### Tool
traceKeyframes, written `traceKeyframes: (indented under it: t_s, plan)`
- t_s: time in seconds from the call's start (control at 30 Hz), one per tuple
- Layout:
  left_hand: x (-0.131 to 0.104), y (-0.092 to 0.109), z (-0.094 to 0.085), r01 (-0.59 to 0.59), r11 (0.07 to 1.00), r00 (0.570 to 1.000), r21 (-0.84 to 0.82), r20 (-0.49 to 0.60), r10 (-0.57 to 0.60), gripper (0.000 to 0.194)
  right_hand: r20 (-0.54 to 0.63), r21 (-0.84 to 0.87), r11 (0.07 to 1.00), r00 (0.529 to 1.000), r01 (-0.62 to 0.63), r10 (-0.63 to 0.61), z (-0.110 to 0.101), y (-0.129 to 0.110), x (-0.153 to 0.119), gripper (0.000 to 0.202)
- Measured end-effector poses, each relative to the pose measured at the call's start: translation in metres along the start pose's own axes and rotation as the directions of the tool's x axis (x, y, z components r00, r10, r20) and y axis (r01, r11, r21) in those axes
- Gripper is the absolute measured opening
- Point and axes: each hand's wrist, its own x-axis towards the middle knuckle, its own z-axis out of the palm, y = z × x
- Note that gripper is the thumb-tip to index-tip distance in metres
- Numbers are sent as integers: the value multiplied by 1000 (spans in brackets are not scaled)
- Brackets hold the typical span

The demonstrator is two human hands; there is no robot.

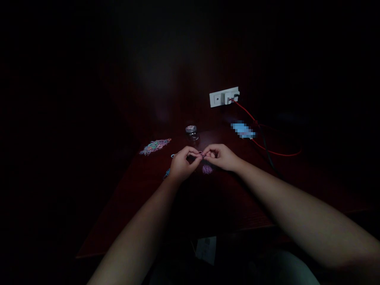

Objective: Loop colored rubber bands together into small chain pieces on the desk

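Note:
Both my hands meet above the dark red table [142, 198], fingertips nearly touching. Between the pinched fingers of my left hand [185, 162] and my right hand [221, 156] is a small purple elastic band [200, 152], held from both sides. Just below the fingers lies a small bunch of purple elastic bands [207, 169]. A few blue bands [167, 173] rest beside my left wrist, partly hidden by it. Farther left spreads a loose pile of multicoloured elastic bands [156, 146].
Behind my hands stands a small lidded clear jar [192, 132]. A lit, pixelated blue object [243, 130] lies at the right, near a red cable [279, 153] and a black cable [265, 146]. A white wall socket [224, 97] holds a plug. The surroundings are very dark.

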Motion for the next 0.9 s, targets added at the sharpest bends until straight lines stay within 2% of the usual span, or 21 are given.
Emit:
traceKeyframes:
  t_s: [0.13,0.33,0.57,0.73,0.9]
  plan:
    - [0,-4,-2,6,1000,999,5,39,-6,15,55,-1,1000,998,-4,4,-1,-1,0,27]
    - [0,-7,0,21,999,997,45,67,-24,21,34,-76,997,999,-24,27,-2,0,1,18]
    - [1,-7,-1,-11,998,997,56,80,7,17,11,-237,967,996,91,-91,-5,-1,0,8]
    - [2,-6,-4,-66,994,995,91,84,58,15,25,-195,981,1000,10,-5,-4,4,0,10]
    - [2,-5,-7,-98,987,993,129,75,89,15,15,-155,988,1000,-11,13,-3,8,1,13]
